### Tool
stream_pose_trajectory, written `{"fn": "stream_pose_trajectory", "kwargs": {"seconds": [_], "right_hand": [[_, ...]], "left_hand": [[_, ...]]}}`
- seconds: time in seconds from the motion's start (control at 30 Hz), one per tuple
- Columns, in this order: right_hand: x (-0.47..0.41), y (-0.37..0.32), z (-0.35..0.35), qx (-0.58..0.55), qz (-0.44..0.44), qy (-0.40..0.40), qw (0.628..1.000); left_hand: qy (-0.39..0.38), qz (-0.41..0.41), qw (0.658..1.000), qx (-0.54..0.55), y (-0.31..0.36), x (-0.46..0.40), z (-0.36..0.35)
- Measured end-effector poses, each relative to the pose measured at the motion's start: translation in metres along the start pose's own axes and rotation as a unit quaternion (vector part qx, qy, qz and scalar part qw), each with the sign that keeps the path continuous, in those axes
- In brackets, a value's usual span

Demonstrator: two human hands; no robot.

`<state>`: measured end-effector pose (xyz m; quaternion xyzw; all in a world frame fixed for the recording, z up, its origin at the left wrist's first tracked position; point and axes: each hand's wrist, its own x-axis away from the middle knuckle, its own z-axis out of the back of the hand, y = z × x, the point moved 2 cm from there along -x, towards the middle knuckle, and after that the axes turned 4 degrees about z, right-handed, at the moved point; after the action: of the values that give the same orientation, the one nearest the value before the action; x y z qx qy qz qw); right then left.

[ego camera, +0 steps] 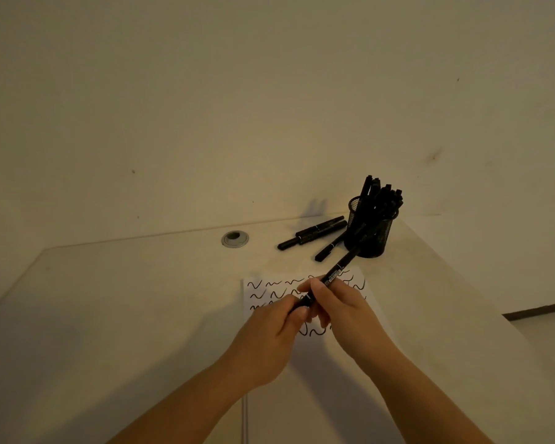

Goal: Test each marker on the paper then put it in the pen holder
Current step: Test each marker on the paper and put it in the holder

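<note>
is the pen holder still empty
No, the pen holder already has several black markers standing in it.

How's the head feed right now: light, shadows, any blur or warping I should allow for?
Head view: dim, yellowish light; the black mesh pen holder and its markers merge into one dark mass. Soft shadows fall left of the hands, left and right, across the pale desk. Wide-angle bending bows the desk edges. The black marker held in both hands is slightly soft, its label unreadable; the squiggles on the white paper stay legible.

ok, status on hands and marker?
Both hands, left and right, grip one marker above paper. Pen holder nearly full. Path clear.
</note>
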<state>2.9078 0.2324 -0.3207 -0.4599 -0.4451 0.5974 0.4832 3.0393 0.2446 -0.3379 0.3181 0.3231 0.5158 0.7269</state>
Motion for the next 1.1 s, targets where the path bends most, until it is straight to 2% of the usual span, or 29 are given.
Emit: {"fn": "stream_pose_trajectory", "kwargs": {"seconds": [0.23,0.3,0.37,0.43,0.47,0.53,0.6,0.63,0.7,0.77,0.8,0.87,0.97,1.1], "right_hand": [[0.015,-0.001,-0.008,0.031,0.009,-0.028,0.999],[0.017,-0.002,-0.007,0.045,0.017,-0.011,0.999],[0.022,-0.002,-0.008,0.029,0.02,0.01,0.999],[0.026,-0.003,-0.011,0.009,0.011,0.017,1.0],[0.026,-0.003,-0.011,0.003,0.002,0.028,1.0],[0.019,0.002,0.004,-0.028,-0.04,0.112,0.993],[0.011,0.004,0.036,-0.103,-0.087,0.227,0.964],[0.01,0.004,0.052,-0.115,-0.088,0.262,0.954],[0.012,0.009,0.074,-0.061,-0.067,0.282,0.955],[0.018,0.015,0.079,-0.011,-0.038,0.282,0.958],[0.02,0.018,0.078,0.002,-0.03,0.279,0.96],[0.023,0.027,0.076,0.017,-0.028,0.274,0.961],[0.022,0.038,0.075,0.026,-0.022,0.264,0.964],[0.011,0.048,0.067,0.042,-0.028,0.19,0.98]], "left_hand": [[-0.013,-0.01,1.0,-0.024,0.006,0.019,0.001],[-0.025,-0.006,0.999,-0.031,0.007,0.023,0.001],[-0.068,0.029,0.994,0.074,0.012,0.024,-0.001],[-0.129,0.092,0.963,0.219,0.017,0.024,-0.001],[-0.159,0.117,0.946,0.257,0.018,0.025,-0.001],[-0.232,0.148,0.914,0.296,0.016,0.031,-0.001],[-0.274,0.155,0.901,0.299,0.009,0.041,-0.004],[-0.257,0.165,0.91,0.281,0.004,0.043,-0.002],[-0.146,0.172,0.953,0.202,-0.007,0.039,0.004],[-0.027,0.127,0.989,0.077,-0.015,0.032,0.012],[0.002,0.097,0.995,0.016,-0.016,0.028,0.014],[0.01,0.055,0.997,-0.057,-0.016,0.025,0.009],[0.003,-0.001,0.994,-0.11,-0.013,0.023,-0.006],[0.052,-0.053,0.976,-0.206,-0.018,0.021,-0.017]]}}
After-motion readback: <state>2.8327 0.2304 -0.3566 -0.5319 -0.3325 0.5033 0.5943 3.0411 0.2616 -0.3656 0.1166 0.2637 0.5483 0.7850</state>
